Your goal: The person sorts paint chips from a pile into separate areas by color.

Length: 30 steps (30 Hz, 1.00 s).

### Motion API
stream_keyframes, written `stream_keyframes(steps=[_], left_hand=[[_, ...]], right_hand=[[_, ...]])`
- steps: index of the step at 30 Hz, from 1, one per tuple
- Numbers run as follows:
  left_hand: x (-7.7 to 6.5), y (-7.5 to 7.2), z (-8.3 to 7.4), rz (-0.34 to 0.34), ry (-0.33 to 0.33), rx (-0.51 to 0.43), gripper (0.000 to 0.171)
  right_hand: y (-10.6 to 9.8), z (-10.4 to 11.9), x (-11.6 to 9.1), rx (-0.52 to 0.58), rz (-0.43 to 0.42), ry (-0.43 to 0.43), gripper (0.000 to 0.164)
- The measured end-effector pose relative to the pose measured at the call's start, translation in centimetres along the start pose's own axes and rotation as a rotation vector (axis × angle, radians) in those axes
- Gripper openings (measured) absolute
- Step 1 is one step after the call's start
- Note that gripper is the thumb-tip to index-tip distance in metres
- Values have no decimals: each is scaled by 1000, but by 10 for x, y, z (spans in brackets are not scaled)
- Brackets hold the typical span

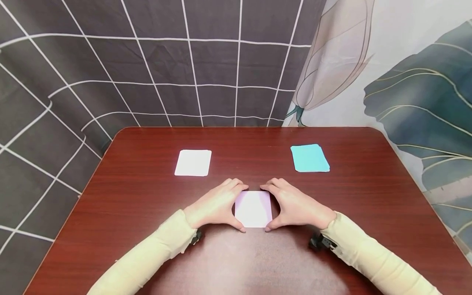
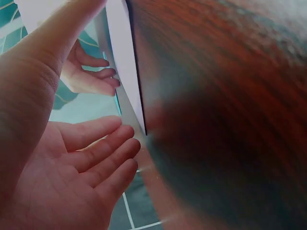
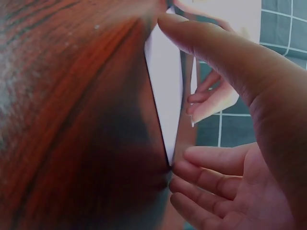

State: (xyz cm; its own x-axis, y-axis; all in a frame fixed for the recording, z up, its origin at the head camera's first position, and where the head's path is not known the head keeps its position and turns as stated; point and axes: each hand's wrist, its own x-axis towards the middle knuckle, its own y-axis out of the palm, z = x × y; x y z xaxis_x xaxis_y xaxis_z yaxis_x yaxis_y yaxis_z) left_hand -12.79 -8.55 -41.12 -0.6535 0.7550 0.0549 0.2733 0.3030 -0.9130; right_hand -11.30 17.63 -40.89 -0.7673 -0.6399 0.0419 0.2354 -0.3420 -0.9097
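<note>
A pale purple square of paper (image 1: 253,209) lies flat on the brown table, seen edge-on as a thin wedge in both wrist views. Around its left side curves my left hand (image 1: 220,205), fingertips right at the far edge and thumb at the near edge. My right hand (image 1: 296,205) mirrors it on the right side. In the wrist views the left fingers (image 2: 112,155) and right fingers (image 3: 211,184) are relaxed and lightly bent beside the paper's far corners. The right thumb (image 3: 192,33) overlaps the near end of the paper.
Farther back on the table (image 1: 147,229) lie a white stack of square cards (image 1: 193,163) at left and a light blue stack (image 1: 310,158) at right, edges slightly uneven. A dark gridded curtain (image 1: 214,65) and a leaf-patterned one (image 1: 339,94) hang behind the table.
</note>
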Motion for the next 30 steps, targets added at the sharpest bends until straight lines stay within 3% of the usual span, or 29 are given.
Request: stream_keyframes(steps=[7,17,25,30], left_hand=[[3,2,6,22,5,-28,96],[4,3,3,45,-3,-48,99],[1,3,-1,45,8,-11,110],[4,3,1,41,23,33,98]], right_hand=[[0,0,5,-7,-5,-12,89],[0,4,10,1,4,-37,81],[3,6,9,-12,15,-46,82],[4,8,9,-38,15,-76,86]])
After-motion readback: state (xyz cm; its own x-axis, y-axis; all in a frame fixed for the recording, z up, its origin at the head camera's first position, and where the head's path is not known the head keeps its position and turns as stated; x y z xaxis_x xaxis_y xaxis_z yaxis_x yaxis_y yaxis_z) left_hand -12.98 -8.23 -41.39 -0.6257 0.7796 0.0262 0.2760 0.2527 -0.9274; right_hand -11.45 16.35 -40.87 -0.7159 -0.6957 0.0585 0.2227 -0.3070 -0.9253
